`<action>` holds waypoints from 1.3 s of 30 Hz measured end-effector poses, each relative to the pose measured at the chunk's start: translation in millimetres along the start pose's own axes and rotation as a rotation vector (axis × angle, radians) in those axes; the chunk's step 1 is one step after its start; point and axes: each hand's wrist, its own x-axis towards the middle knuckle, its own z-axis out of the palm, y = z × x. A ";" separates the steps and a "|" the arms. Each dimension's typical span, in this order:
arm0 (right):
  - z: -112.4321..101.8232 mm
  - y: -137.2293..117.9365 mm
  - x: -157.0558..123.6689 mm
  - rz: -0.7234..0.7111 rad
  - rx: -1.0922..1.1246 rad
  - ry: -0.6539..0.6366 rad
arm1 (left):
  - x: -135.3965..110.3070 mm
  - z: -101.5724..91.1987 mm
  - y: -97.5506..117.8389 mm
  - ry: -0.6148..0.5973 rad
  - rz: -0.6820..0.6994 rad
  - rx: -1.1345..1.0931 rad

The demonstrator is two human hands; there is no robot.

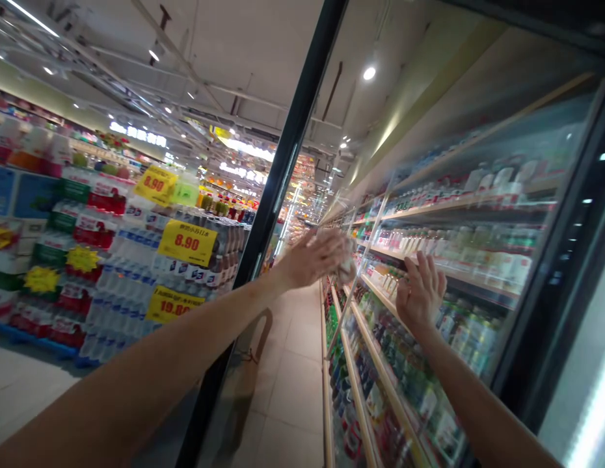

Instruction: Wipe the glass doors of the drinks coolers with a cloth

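My left hand (313,257) reaches far forward with a pale crumpled cloth (348,268) under its fingers, pressed on the glass door (478,130) of a drinks cooler. The hand is a little smeared by motion. My right hand (420,294) lies flat on the same glass lower right, fingers spread, holding nothing. Behind the glass, wooden shelves (458,203) carry rows of bottled drinks. The door's black edge frame (283,162) runs diagonally just left of my left hand.
On the left stands a stack of bottled water packs (136,286) with yellow price signs (187,242) and boxed goods. A tiled aisle floor (293,377) runs ahead between the stack and the cooler. Another dark frame (561,286) bounds the door at the right.
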 end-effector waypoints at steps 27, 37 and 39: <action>2.0 0.3 -1.2 0.021 0.002 -0.004 | -38.9 -0.9 18.2 -0.114 0.249 -0.072; 0.9 -0.3 -0.2 -0.031 0.011 0.059 | -44.0 1.6 22.7 -0.111 0.343 -0.118; 1.2 -0.2 -0.2 -0.028 0.007 0.053 | -42.3 -0.2 19.2 -0.135 0.361 -0.125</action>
